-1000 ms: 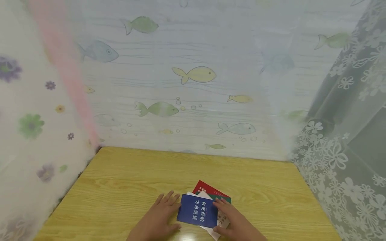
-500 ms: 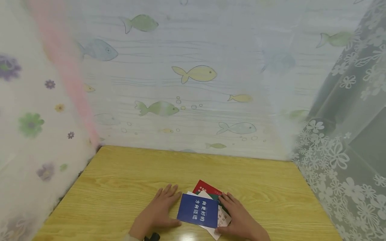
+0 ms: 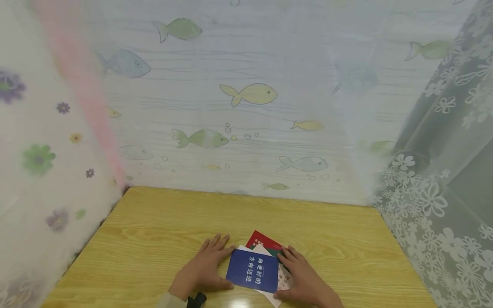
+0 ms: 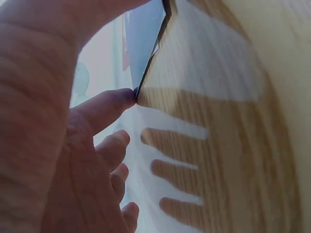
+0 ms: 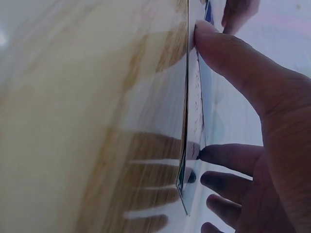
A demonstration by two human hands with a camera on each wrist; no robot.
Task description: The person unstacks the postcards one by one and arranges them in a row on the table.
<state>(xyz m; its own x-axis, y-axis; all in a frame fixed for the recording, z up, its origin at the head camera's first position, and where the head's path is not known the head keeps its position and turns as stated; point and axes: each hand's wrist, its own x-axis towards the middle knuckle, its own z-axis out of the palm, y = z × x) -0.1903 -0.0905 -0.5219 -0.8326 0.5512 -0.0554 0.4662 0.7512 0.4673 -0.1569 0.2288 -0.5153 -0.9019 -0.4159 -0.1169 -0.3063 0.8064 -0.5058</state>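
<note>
A loose, fanned pile of cards lies on the wooden table. On top is a blue card [image 3: 252, 270] with white characters. Beneath it peek out white cards [image 3: 286, 281] and a red and green card [image 3: 265, 241]. My left hand [image 3: 206, 267] stands at the blue card's left side, its fingers spread. In the left wrist view its index fingertip [image 4: 127, 95] touches a corner of the blue card. My right hand [image 3: 306, 278] lies along the pile's right side, thumb and index fingertips touching the cards. Its other fingers are extended, and it hides part of the lower cards.
The wooden table [image 3: 173, 214] is bounded at the back by a fish-patterned cloth [image 3: 246, 149]. A flowered cloth [image 3: 50, 188] hangs at the left, and a sheer lace curtain [image 3: 423, 205] at the right. A black object [image 3: 196, 300] shows at my left wrist.
My right hand has shifted slightly right, off the blue card's top onto its right edge. My left hand has come closer to the blue card's left edge. The cards have barely moved.
</note>
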